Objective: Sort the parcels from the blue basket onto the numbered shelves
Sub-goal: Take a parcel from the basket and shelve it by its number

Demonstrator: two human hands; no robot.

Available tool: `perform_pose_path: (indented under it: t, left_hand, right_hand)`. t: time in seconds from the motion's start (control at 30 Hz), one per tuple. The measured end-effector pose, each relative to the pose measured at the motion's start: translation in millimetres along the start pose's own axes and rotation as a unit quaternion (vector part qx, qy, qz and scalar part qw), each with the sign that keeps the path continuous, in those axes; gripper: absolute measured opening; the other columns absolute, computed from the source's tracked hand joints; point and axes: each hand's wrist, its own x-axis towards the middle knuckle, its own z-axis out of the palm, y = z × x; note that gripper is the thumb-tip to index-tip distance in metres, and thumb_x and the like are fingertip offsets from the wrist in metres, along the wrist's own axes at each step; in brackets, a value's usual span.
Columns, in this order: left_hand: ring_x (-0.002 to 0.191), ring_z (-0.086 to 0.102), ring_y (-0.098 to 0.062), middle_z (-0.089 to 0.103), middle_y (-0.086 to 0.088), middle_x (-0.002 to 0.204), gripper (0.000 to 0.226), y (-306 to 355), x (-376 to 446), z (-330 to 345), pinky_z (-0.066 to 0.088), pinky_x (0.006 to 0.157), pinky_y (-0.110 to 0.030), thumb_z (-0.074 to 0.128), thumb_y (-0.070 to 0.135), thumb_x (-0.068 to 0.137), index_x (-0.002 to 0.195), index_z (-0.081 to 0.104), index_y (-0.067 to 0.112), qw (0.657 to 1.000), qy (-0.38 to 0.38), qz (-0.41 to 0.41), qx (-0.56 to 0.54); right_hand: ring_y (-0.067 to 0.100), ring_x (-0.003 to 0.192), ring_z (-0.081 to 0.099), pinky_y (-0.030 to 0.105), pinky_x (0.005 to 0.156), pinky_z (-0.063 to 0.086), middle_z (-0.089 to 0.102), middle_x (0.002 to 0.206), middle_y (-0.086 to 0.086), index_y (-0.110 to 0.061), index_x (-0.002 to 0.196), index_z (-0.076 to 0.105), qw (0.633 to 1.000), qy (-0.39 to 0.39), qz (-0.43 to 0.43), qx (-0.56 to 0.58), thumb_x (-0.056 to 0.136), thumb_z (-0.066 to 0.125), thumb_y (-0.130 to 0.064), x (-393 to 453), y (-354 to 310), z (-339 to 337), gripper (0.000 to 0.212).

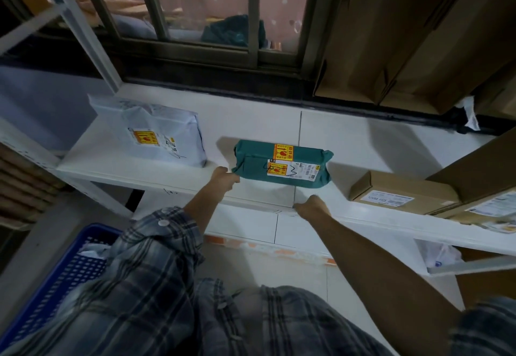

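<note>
Green parcel [282, 167] lying flat on the white shelf [363, 137], long side across, label and orange stickers facing up. Left hand [224, 179] at its near-left corner, fingers curled over the crumpled end of the wrap, apparently pinching the film there. Right hand [310, 206] just short of the parcel's near edge and apart from it, fingers curled down onto the shelf's front lip; cannot tell for sure whether gripping the lip or only resting against it, but holding no parcel.

Judging by looks: soft plastic mailer pulled tight round something blocky, ends bunched and taped. Probably light to moderate, firm in the middle, floppy at the ends. Film likely slick on the painted shelf, so easy to slide but prone to slip in a loose pinch. Orange stickers suggest a fragile warning, though too small to read; better set down than dropped.

Best hold: across the firm middle, thumb on top and fingers beneath, or one hand at each short end past the bunched wrap. The corner under the left hand good only for nudging or straightening.

Beyond the left hand, farther left, a white parcel [156, 137] in similar film, likewise stickered. To the right of the right hand, a brown carton [402, 190], stiff and easy to square up. Blue basket [53, 286] below the left forearm, pale wrapping visible inside.
</note>
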Motion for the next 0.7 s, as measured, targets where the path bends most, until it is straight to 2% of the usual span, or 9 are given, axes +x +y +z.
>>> perform_pose_path:
  t: [0.1,0.17,0.23,0.3,0.43,0.5,0.6,0.67,0.7]
  left_hand:
    - [0.071,0.05,-0.025,0.048,-0.022,0.105,0.031,-10.4,-12.8,-7.4,0.045,0.068,-0.033,0.049,-0.009,0.09,0.121,0.046,-0.007,0.998,-0.014,-0.007,-0.061]
    - [0.067,0.053,-0.023,0.053,-0.021,0.101,0.035,-21.4,-16.4,-20.0,0.047,0.067,-0.031,0.054,-0.006,0.088,0.122,0.048,-0.008,0.998,0.013,-0.016,-0.054]
    - [0.074,0.056,-0.027,0.056,-0.019,0.098,0.04,-36.6,-22.4,-37.0,0.048,0.069,-0.033,0.059,-0.001,0.085,0.124,0.049,-0.004,0.998,0.043,-0.031,-0.032]
    - [0.075,0.054,-0.026,0.056,-0.016,0.09,0.04,-55.8,-32.0,-57.0,0.045,0.064,-0.031,0.061,0.004,0.084,0.122,0.051,-0.003,0.997,0.066,-0.045,0.004]
    - [0.072,0.051,-0.02,0.053,-0.01,0.093,0.016,-109.3,-56.9,-99.6,0.042,0.072,-0.031,0.061,0.01,0.087,0.097,0.061,-0.002,0.989,0.102,-0.09,0.064]
    - [0.067,0.051,-0.016,0.055,-0.003,0.079,0.024,-141.1,-73.4,-118.3,0.044,0.071,-0.03,0.06,0.011,0.086,0.106,0.064,-0.004,0.984,0.122,-0.119,0.043]
    - [0.057,0.047,-0.011,0.05,0.002,0.066,0.03,-185.7,-105.3,-141.5,0.044,0.055,-0.025,0.059,0.011,0.087,0.114,0.06,-0.004,0.972,0.168,-0.164,-0.014]
    - [0.05,0.043,-0.014,0.047,-0.003,0.059,0.012,-210.9,-126.4,-155.2,0.039,0.046,-0.024,0.057,0.012,0.09,0.094,0.06,0.001,0.96,0.192,-0.199,-0.05]
    - [0.047,0.042,-0.017,0.045,-0.006,0.056,0.015,-222.4,-135.7,-162.4,0.037,0.045,-0.026,0.057,0.013,0.09,0.079,0.056,0.003,0.952,0.208,-0.216,-0.062]
  right_hand:
    - [0.025,0.075,0.061,0.034,0.074,0.054,0.063,0.088,0.014,0.002,0.105,0.055,0.993,-0.105,-0.06,0.012,0.086,0.059,-0.021,-10.1,-27.0,26.2,0.031]
    - [0.025,0.08,0.058,0.034,0.073,0.051,0.061,0.1,0.017,-0.003,0.107,0.05,0.981,-0.144,-0.131,-0.012,0.087,0.061,-0.021,-20.1,-49.8,41.3,0.029]
    - [0.025,0.088,0.055,0.031,0.072,0.044,0.058,0.114,0.017,-0.006,0.114,0.049,0.964,-0.159,-0.204,-0.067,0.085,0.063,-0.027,-28.9,-70.9,54.8,0.038]
    - [0.027,0.096,0.055,0.029,0.073,0.04,0.056,0.12,0.014,-0.007,0.121,0.046,0.938,-0.165,-0.269,-0.142,0.084,0.064,-0.031,-36.9,-89.8,66.4,0.047]
    - [0.029,0.11,0.054,0.03,0.081,0.041,0.05,0.131,0.013,-0.007,0.131,0.04,0.878,-0.201,-0.349,-0.259,0.084,0.063,-0.033,-56.9,-122.4,97.4,0.058]
    - [0.03,0.118,0.05,0.032,0.084,0.041,0.046,0.136,0.014,-0.006,0.135,0.037,0.844,-0.222,-0.378,-0.309,0.086,0.061,-0.032,-71.9,-136.6,118.2,0.061]
    - [0.032,0.118,0.049,0.033,0.082,0.041,0.045,0.135,0.015,-0.004,0.134,0.035,0.798,-0.264,-0.406,-0.358,0.088,0.059,-0.031,-103.0,-154.7,150.8,0.059]
    - [0.03,0.11,0.052,0.03,0.073,0.039,0.049,0.125,0.013,-0.005,0.128,0.04,0.767,-0.291,-0.419,-0.39,0.087,0.061,-0.03,-122.1,-163.5,176.0,0.052]
    - [0.028,0.103,0.054,0.029,0.07,0.042,0.052,0.119,0.011,-0.007,0.121,0.044,0.75,-0.299,-0.427,-0.406,0.085,0.063,-0.03,-131.4,-167.3,188.7,0.047]
